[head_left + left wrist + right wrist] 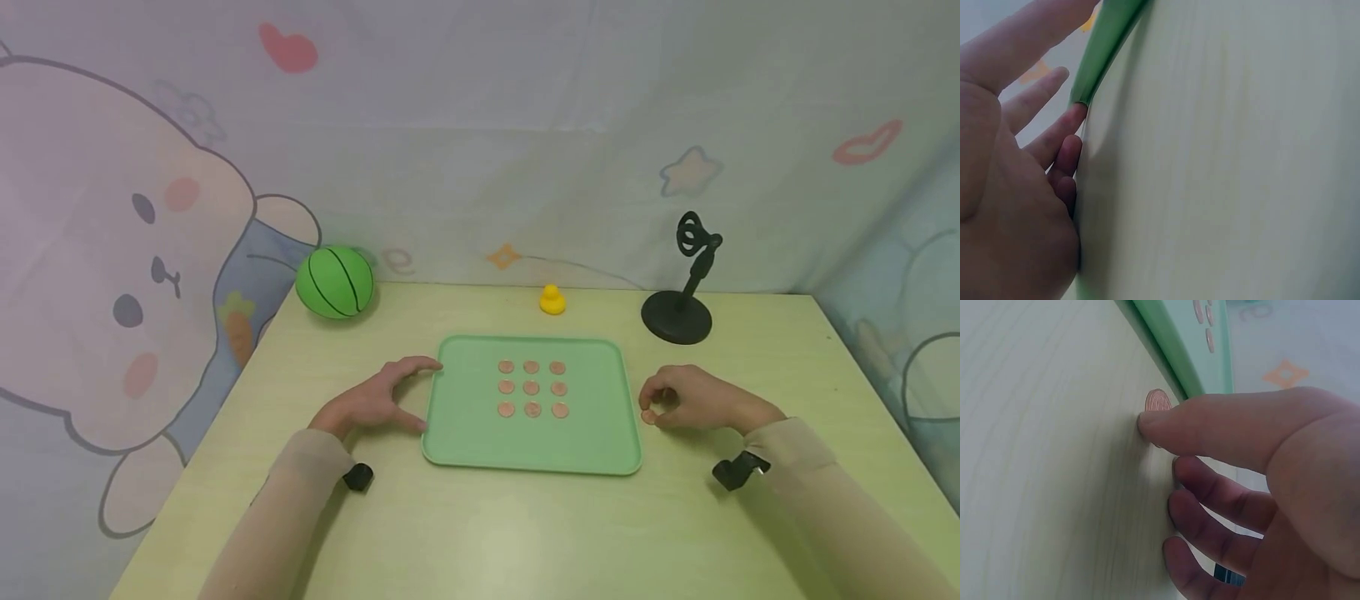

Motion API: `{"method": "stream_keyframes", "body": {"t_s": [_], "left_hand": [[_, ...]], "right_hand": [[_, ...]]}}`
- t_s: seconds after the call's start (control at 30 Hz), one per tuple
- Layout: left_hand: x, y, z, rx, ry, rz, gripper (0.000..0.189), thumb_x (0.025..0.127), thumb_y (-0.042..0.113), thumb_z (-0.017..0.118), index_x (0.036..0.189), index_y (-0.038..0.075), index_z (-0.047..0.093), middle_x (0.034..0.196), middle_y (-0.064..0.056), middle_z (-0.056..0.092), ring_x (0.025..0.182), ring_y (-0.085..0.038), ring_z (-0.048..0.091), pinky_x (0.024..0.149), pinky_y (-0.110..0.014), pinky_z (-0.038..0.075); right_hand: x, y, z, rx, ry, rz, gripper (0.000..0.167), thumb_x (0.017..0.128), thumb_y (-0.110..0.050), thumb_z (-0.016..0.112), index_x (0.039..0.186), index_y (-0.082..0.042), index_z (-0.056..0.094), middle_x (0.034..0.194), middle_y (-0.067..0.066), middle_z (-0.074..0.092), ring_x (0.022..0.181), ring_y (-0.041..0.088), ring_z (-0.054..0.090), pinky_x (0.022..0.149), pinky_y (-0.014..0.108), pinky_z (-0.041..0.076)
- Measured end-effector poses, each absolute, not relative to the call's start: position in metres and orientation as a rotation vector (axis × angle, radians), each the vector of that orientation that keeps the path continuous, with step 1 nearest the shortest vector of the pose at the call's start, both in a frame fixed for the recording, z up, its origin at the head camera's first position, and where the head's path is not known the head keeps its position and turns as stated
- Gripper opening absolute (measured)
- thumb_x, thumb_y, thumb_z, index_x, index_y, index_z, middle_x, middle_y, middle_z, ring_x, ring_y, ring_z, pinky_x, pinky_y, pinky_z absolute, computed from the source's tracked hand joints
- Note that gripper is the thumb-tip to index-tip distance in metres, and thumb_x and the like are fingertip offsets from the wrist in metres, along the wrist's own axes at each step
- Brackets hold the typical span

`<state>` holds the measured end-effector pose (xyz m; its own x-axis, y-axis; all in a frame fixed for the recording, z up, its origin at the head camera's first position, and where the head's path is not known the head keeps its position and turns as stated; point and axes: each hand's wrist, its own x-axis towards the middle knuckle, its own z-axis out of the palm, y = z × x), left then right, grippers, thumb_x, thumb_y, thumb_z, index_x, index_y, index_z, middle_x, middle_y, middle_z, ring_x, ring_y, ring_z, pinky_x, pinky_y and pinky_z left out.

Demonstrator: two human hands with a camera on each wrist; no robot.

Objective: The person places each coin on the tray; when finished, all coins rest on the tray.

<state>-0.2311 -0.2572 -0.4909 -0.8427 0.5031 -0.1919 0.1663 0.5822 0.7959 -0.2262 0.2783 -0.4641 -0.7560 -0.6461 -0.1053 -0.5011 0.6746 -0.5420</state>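
Observation:
Copper-coloured coins [531, 387] lie in three rows of three on a light green tray [480, 446]. My left hand [372, 402] spans the tray's left edge, thumb and forefinger spread, with the fingertips right at the rim. Just past the tray's right edge, my right hand [693, 398] pinches a single coin [1157, 400] between thumb and forefinger, low over the table. In the right wrist view the thumb covers part of that coin, and the other fingers are bent near the tabletop.
A green ball [334, 282] with black lines sits at the table's back left corner. Behind the tray stands a small yellow rubber duck [552, 300]. A black stand [677, 317] with a clip-like top is at the back right, before a printed cloth backdrop [480, 167].

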Motion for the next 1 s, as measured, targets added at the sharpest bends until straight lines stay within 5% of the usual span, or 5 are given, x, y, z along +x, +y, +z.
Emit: {"method": "stream_keyframes", "body": {"t_s": [0.37,1.0], "left_hand": [[-0.2298,-0.258,-0.4919,0.56,2.402,1.161,0.096,0.072,0.029,0.099,0.153,0.037,0.049,0.165,0.0,0.032,0.155,-0.031,0.022,0.123,-0.063,0.016],[-0.2313,-0.2591,-0.4942,0.545,2.396,1.18,0.098,0.07,0.029,0.1,0.153,0.038,0.049,0.164,-0.003,0.032,0.154,-0.031,0.022,0.123,-0.064,0.016]], "right_hand": [[-0.2263,0.2723,-0.4605,-0.884,2.57,-0.764,0.02,0.084,-0.001,0.081,0.087,-0.018,0.07,0.081,-0.008,0.066,0.077,0.007,0.061,0.072,0.025,0.052],[-0.2308,0.2771,-0.4639,-0.844,2.457,-0.938,0.008,0.092,-0.012,0.083,0.094,-0.014,0.076,0.087,-0.006,0.071,0.081,0.011,0.065,0.077,0.026,0.055]]}}
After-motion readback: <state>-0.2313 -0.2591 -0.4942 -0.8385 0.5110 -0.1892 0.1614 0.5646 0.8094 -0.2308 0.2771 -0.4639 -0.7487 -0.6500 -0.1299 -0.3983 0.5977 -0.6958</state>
